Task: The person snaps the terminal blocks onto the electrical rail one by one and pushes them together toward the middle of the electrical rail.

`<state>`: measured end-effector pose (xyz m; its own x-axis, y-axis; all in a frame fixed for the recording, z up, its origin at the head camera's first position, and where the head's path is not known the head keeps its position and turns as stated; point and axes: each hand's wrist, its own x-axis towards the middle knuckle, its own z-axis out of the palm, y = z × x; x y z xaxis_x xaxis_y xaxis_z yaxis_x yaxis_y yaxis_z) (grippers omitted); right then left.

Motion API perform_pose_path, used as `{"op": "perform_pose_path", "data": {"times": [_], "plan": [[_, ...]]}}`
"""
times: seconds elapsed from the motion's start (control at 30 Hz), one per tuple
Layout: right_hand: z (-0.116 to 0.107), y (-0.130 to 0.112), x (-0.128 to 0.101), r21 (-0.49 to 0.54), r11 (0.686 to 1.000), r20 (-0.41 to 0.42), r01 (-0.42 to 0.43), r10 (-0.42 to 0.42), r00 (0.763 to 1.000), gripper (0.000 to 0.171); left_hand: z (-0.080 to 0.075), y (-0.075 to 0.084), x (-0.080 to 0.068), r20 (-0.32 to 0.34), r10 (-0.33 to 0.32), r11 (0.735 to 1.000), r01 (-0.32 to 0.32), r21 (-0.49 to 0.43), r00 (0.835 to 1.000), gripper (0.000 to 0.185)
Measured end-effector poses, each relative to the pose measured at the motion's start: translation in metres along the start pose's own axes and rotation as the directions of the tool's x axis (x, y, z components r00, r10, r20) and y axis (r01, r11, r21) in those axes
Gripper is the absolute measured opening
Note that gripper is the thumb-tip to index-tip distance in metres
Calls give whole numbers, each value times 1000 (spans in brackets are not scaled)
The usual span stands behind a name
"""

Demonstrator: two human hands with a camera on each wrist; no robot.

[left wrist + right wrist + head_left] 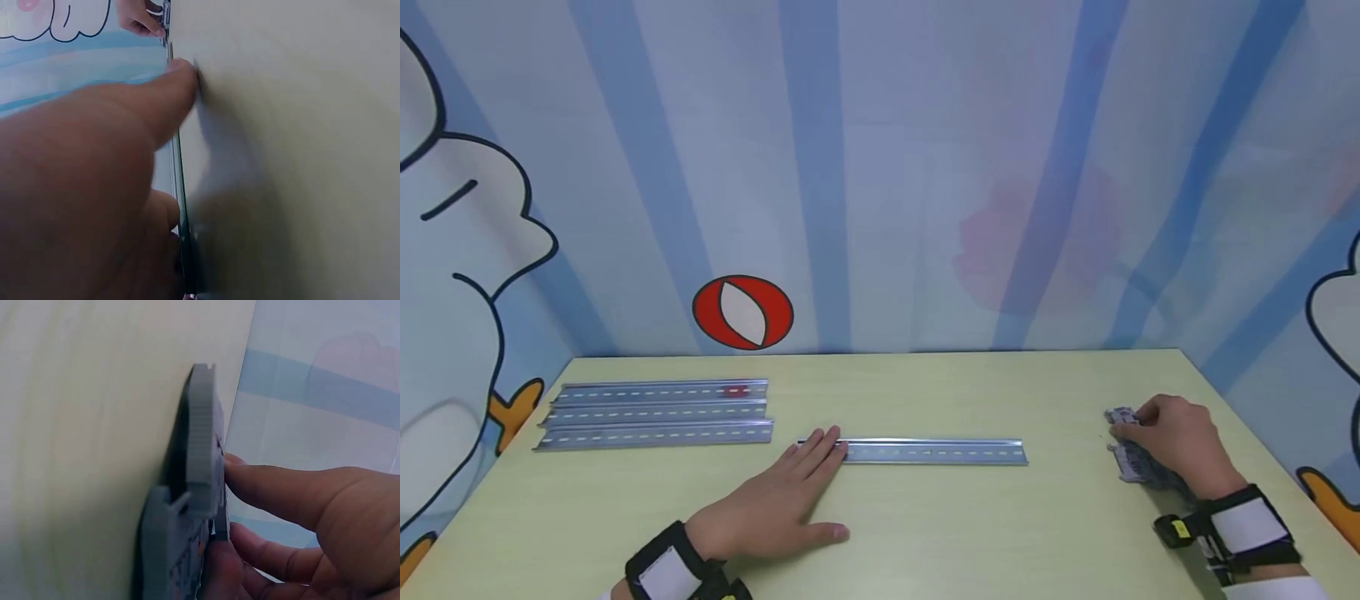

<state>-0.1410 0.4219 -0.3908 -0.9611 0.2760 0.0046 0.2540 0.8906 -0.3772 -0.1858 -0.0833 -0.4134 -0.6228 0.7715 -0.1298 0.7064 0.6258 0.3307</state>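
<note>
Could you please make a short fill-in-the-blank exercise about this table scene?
1. The left hand lies flat, its fingertips on the single ___ rail.
2. At the table's far left lie ___ more rails.
3. The right hand holds grey ___ blocks.

Missing words: metal; three; terminal

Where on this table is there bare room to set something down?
Bare tabletop lies between the left hand and right hand, near the single rail. The far left is crowded by stacked rails; grey blocks fill the right.
</note>
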Motion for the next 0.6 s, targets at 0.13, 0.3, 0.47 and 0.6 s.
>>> {"op": "perform_pose_path", "data": {"times": [0.13, 0.3, 0.47, 0.6], "plan": [[3, -1, 2, 33, 999, -28, 14, -13, 1000, 53, 2, 0, -2, -1, -5, 1000, 5, -2, 1000, 96], [4, -9, -1, 37, 993, -74, 113, -110, 991, 33, 2, -3, 0, -14, 4, 999, -4, -35, 1000, 96], [2, -32, -7, 68, 975, -101, 213, -205, 973, 21, 2, -2, 3, -16, 10, 999, -10, -43, 1000, 96], [3, -52, -11, 114, 961, -111, 251, -239, 965, 22, 3, -1, 4, -14, 1, 999, -1, -49, 1000, 97]]}}
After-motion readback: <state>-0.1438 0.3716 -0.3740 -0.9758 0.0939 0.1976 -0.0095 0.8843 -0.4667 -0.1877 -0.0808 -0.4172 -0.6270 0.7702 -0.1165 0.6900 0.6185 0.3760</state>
